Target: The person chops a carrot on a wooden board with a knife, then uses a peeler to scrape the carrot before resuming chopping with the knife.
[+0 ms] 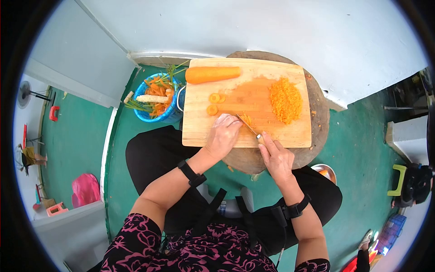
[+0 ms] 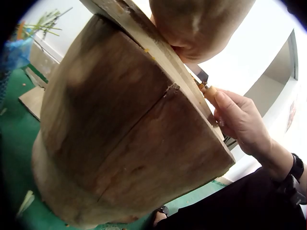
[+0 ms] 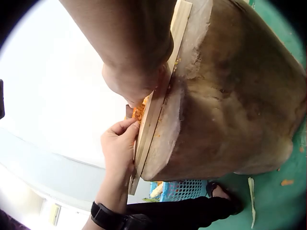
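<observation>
My right hand (image 1: pixel 278 158) grips a small knife (image 1: pixel 260 138) by its wooden handle, the blade slanting up and left over the cutting board (image 1: pixel 197 131). Close beside the blade, the bent fingers of my left hand (image 1: pixel 225 135) hold cut carrot (image 1: pixel 245 119) against the wood; the fingertips partly hide it. In the right wrist view, the left hand's thumb and forefinger pinch at the orange bits (image 3: pixel 139 113). Carrot rounds (image 1: pixel 212 109) lie up and left of that hand. A peeled carrot (image 1: pixel 213 75) rests at the far left corner, and a heap of minced carrot (image 1: pixel 286 100) sits on the right.
The board lies on a thick wooden stump (image 1: pixel 320 122). A blue basket (image 1: pixel 171 113) with peelings and greens stands to its left. Behind are pale walls (image 1: pixel 253 27). On the green floor, a metal bowl (image 1: pixel 333 173) is partly hidden by the right knee.
</observation>
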The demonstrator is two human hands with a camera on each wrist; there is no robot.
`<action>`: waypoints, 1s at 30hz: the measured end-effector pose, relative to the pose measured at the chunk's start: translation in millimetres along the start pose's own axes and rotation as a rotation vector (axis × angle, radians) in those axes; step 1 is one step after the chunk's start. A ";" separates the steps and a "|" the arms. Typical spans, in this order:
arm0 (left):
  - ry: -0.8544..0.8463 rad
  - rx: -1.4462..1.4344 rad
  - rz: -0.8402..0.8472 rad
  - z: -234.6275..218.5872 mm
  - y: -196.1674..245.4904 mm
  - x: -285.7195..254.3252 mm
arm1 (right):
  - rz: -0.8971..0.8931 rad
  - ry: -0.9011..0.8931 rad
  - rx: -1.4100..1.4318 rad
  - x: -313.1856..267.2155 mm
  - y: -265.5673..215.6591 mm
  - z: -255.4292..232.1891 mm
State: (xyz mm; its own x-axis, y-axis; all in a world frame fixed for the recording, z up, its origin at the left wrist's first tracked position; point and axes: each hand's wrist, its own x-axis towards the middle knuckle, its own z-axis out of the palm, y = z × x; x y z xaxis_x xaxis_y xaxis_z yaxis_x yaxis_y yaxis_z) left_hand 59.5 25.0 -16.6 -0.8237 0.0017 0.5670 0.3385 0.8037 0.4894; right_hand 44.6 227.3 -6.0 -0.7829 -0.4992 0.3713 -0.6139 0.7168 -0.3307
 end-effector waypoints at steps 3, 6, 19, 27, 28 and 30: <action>0.007 0.007 0.004 1.0 0.2 -1.1 | 0.011 -0.018 -0.021 0.0 -1.1 -1.3; 0.014 0.020 0.009 1.7 -0.8 -3.1 | 0.064 -0.007 0.052 -0.7 2.7 3.0; 0.011 0.023 0.003 3.0 -1.4 -2.8 | 0.136 -0.066 0.197 0.1 4.0 -3.4; 0.014 0.026 0.006 1.0 1.4 -0.9 | 0.038 0.000 0.062 -1.4 2.2 1.4; 0.018 0.025 0.011 0.7 1.3 -0.5 | 0.028 -0.001 0.034 -1.8 0.2 1.2; 0.020 0.029 0.018 0.5 2.4 -1.3 | 0.041 -0.009 0.018 -2.2 -3.5 0.5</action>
State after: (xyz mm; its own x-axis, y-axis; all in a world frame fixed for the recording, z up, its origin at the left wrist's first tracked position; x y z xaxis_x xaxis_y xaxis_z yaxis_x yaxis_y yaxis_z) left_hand 61.1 27.3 -16.5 -0.8081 0.0045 0.5891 0.3398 0.8204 0.4599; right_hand 48.4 225.6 -6.1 -0.8085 -0.4738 0.3491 -0.5826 0.7281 -0.3612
